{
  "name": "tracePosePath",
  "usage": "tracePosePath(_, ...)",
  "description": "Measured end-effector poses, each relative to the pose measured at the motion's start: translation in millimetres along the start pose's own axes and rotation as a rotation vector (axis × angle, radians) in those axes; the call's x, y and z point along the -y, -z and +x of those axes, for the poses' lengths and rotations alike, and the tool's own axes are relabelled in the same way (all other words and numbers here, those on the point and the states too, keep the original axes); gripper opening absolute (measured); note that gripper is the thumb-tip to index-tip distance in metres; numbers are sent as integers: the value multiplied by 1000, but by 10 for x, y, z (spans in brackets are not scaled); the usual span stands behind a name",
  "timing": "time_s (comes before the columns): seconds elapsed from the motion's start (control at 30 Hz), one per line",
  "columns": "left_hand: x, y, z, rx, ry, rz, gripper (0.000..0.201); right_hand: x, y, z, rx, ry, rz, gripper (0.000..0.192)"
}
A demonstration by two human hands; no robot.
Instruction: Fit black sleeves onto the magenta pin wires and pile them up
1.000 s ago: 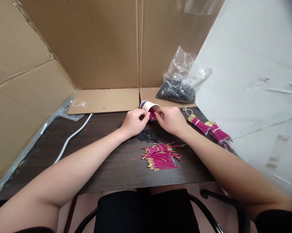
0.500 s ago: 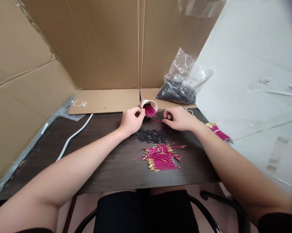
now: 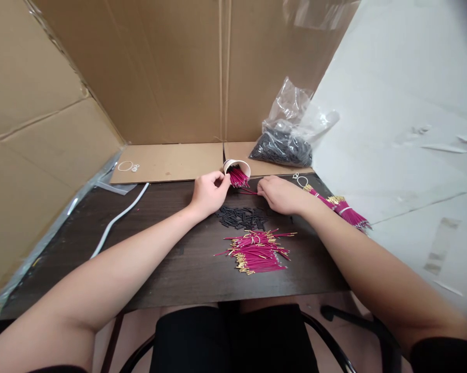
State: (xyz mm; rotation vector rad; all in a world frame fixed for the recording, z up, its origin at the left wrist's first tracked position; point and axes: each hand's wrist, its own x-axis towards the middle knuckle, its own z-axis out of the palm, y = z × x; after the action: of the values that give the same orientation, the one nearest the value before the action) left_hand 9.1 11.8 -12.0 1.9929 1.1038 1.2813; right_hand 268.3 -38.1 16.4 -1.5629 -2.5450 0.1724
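While the left hand pinches the tipped cup, mouth facing lower right, the right hand pinches one pink wire lying left-to-right between both hands.

On the dark surface the broad stretch from 7 to 10 o'clock lies open, crossed only by a white cord running toward 10. At 12 o'clock the way is shut by cardboard walls, with a tipped paper cup of pink wires at their foot, between the left hand and the right hand. Just below the hands a patch of black tubes and, nearer 6 o'clock, a loose heap of pink wires fill the middle. At 2 o'clock a plastic bag blocks the corner; bundled wires lie at 3, by the edge.
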Motion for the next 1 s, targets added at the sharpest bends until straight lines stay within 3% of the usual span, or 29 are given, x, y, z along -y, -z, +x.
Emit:
tracePosePath(0.13,5,0,1,-2,9,-7,42,-59,38,-12,-40,-67,-20,11)
tracePosePath(0.3,7,-10,6,-2,21,-11,43,-133,278,-107,-250,-225,91,13)
tracePosePath(0.37,7,-13,8,-8,15,-6,42,-75,376,-151,-297,-212,131,15)
tracePosePath(0.47,-8,-17,3,-9,-4,5,42,96,435,-194,-250,-136,200,14)
tracePosePath(0.6,-52,-27,-18,17,-54,24,42,306,344,-176,-181,-163,158,17)
tracePosePath(0.83,-71,-50,-34,64,-154,79,39,476,162,55,-169,-288,-28,23)
tracePosePath(1.0,-58,-54,-38,79,-189,114,36,567,62,226,-251,-381,-104,28)
